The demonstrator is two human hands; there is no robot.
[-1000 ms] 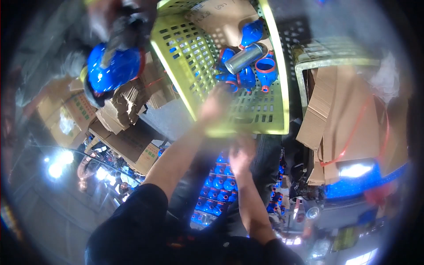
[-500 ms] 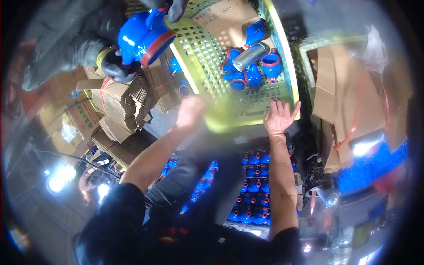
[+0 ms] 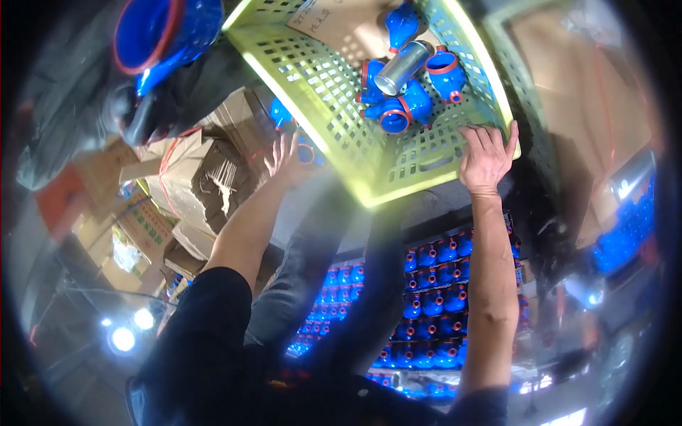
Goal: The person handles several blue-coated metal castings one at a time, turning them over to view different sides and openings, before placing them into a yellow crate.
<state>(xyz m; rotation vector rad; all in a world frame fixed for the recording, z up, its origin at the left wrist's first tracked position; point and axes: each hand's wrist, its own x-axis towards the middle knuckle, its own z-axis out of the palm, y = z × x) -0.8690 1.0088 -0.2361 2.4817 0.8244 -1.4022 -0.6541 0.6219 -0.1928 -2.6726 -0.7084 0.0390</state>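
A yellow-green plastic basket [image 3: 334,157] stands tilted in front of me. Inside it lie several blue pipe fittings [image 3: 445,74] with red-rimmed openings, a silver metal cylinder [image 3: 405,66] and a piece of cardboard [image 3: 341,25]. My right hand [image 3: 486,157] grips the basket's near right corner, fingers over the rim. To the basket's left, my left hand [image 3: 285,162] is spread and holds nothing. Its fingers are close to a red-rimmed blue fitting [image 3: 305,153]; whether they touch it I cannot tell. Another blue fitting [image 3: 280,113] is just beyond, partly behind the basket wall.
At upper left, a co-worker's dark-gloved hand [image 3: 145,117] is at a large blue fitting [image 3: 167,35]. Torn cardboard boxes [image 3: 206,167] are stacked at left. Rows of blue fittings [image 3: 433,302] stand below, near my legs. More cardboard [image 3: 568,121] stands right of the basket.
My left hand has come off the basket rim and moved left, fingers opening. The basket and my right hand appear farther right. The co-worker's large fitting has shifted up and left.
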